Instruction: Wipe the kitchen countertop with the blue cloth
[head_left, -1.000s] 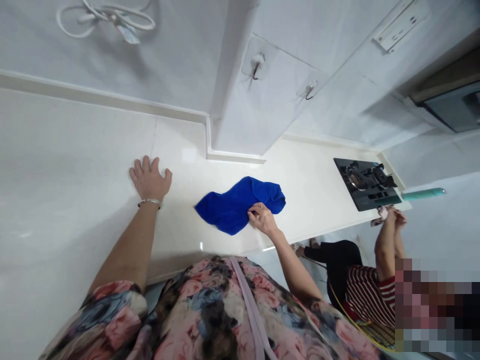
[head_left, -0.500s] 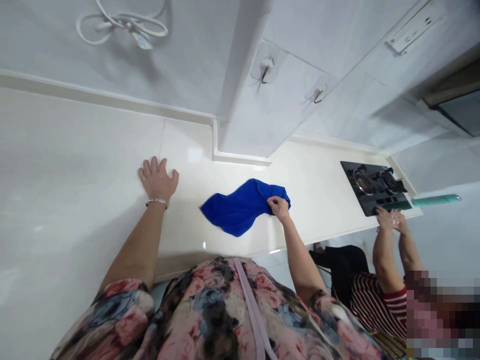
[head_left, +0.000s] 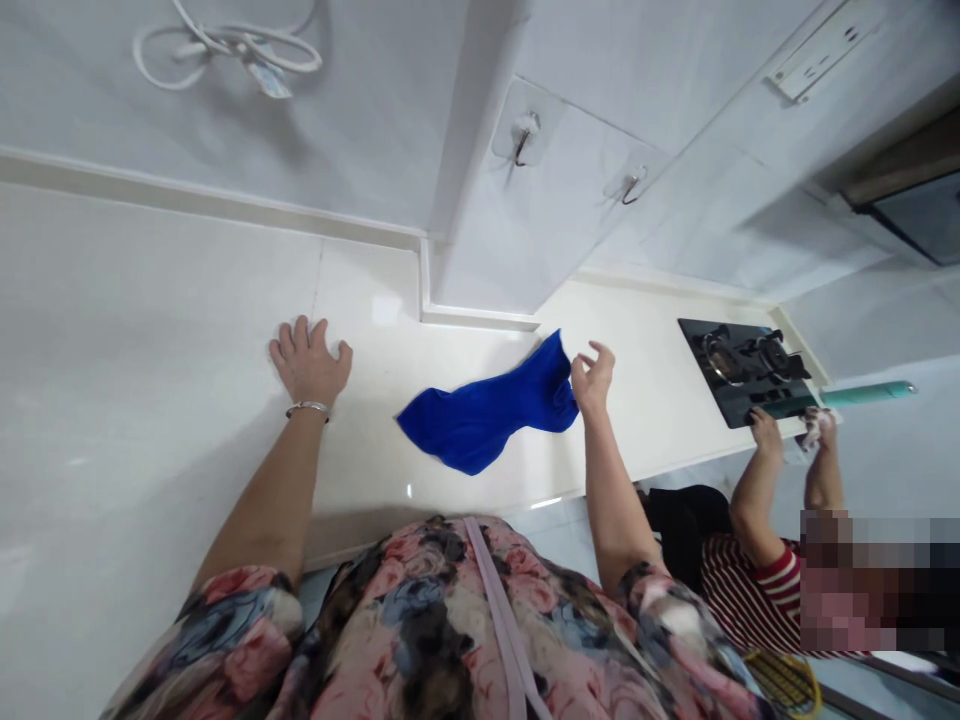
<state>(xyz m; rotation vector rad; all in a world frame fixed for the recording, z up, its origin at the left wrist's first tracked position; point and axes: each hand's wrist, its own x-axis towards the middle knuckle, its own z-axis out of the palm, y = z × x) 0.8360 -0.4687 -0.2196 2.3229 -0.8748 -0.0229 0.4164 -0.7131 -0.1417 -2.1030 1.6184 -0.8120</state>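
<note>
A blue cloth [head_left: 491, 410] lies crumpled and stretched out on the pale countertop [head_left: 390, 360], one corner pointing up toward the wall ledge. At its right end is my right hand [head_left: 594, 375], its fingers parted and curved, the thumb side close against the cloth's edge. No cloth shows between those fingers. Well to the left of the cloth, my left hand [head_left: 311, 362] rests flat on the counter with fingers spread, a silver bangle [head_left: 308, 408] around its wrist.
Farther right, a black gas stove [head_left: 742, 370] is set into the counter. A co-worker in a striped shirt [head_left: 750, 600] stands there, one hand [head_left: 765, 432] at the stove's edge. Two hooks and a coiled white cable [head_left: 240, 45] are on the wall.
My right hand has let go of the cloth and shifted up and right. The cloth's folded right end has opened out, a corner now pointing up. My left hand stays put on the counter.
</note>
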